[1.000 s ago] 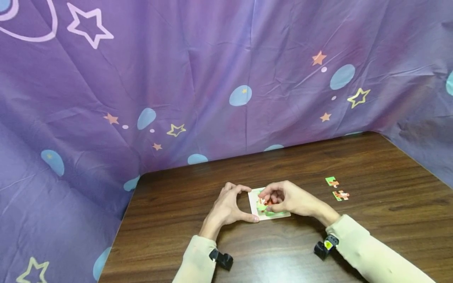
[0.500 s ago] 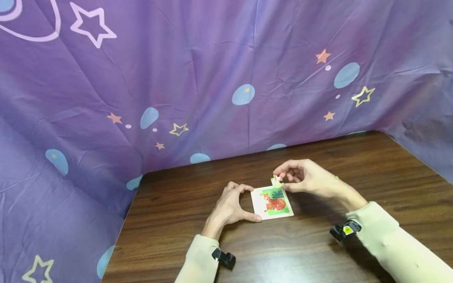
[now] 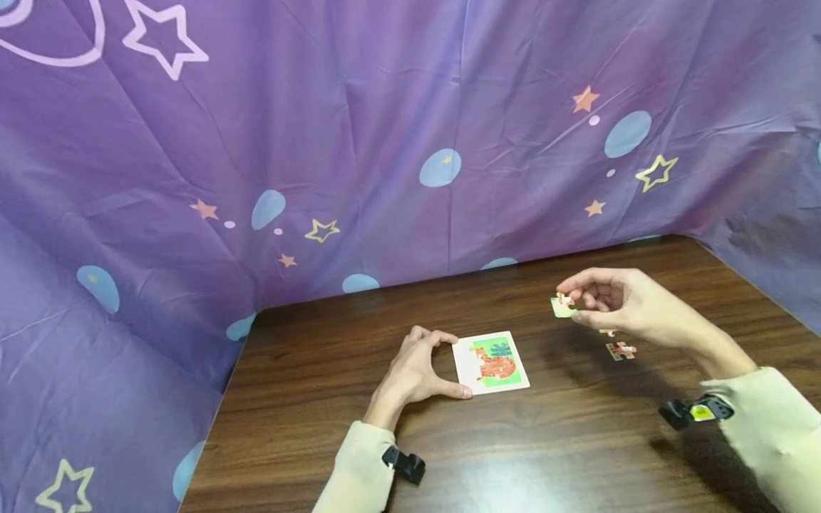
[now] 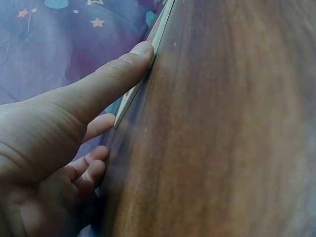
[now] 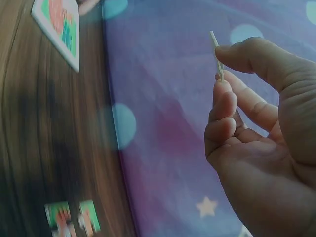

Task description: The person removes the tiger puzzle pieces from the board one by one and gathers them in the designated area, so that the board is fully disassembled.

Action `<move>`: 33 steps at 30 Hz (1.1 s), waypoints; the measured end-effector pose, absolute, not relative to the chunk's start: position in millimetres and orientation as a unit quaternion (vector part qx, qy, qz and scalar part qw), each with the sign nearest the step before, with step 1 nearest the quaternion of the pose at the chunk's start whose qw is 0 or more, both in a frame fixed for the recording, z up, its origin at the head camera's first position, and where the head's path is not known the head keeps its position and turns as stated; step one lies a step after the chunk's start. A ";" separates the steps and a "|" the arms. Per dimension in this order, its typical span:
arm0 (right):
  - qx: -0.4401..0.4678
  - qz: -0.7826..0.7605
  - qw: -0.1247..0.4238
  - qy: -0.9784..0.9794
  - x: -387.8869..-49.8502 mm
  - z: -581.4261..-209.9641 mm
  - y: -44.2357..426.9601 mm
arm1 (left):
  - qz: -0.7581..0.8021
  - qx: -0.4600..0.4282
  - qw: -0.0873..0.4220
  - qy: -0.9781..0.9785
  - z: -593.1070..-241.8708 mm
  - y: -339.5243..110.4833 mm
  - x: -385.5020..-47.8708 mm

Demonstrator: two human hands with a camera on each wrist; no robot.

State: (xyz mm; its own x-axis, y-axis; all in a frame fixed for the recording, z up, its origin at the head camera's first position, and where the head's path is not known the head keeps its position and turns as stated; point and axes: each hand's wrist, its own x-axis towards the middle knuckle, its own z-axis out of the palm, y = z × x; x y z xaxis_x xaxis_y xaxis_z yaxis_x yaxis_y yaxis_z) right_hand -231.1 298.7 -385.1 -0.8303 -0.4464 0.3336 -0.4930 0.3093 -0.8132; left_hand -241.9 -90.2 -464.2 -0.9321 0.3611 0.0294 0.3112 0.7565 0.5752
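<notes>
A pale-framed jigsaw board (image 3: 463, 372) with a red-orange animal picture on green lies flat on the table; the left side of its inside is bare. My left hand (image 3: 413, 370) holds it at the left side, thumb on the near corner and index finger on the far corner. In the left wrist view the thumb (image 4: 113, 74) presses on the board's thin edge. My right hand (image 3: 631, 303) is raised above the table, right of the board, pinching a green and orange puzzle piece (image 3: 561, 307) between thumb and fingertips. The right wrist view shows that piece (image 5: 217, 57) edge-on.
Two loose puzzle pieces lie on the brown wooden table (image 3: 308, 406) below the right hand: one puzzle piece (image 3: 621, 351) is in full sight, the other puzzle piece (image 3: 608, 333) is partly hidden by the hand. A purple star-patterned curtain (image 3: 385, 142) hangs behind the table.
My right hand has lifted the puzzle piece off the board's left part and carried it up and to the right, away from the board. The left hand has stayed on the board.
</notes>
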 end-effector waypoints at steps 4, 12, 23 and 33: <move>0.268 0.503 0.032 -0.821 -221.4 -385.4 321.1 | 0.298 0.178 0.046 0.937 -464.8 -90.3 -241.1; 0.246 0.475 0.065 -0.842 -205.1 -396.7 353.4 | 0.295 0.179 0.047 0.937 -466.0 -91.1 -240.4; 0.283 0.480 0.033 -0.830 -191.7 -441.1 385.0 | 0.298 0.182 0.046 0.936 -465.4 -91.3 -241.3; 0.339 0.455 0.014 -0.823 -181.7 -476.4 398.0 | 0.297 0.183 0.045 0.936 -463.7 -90.6 -241.6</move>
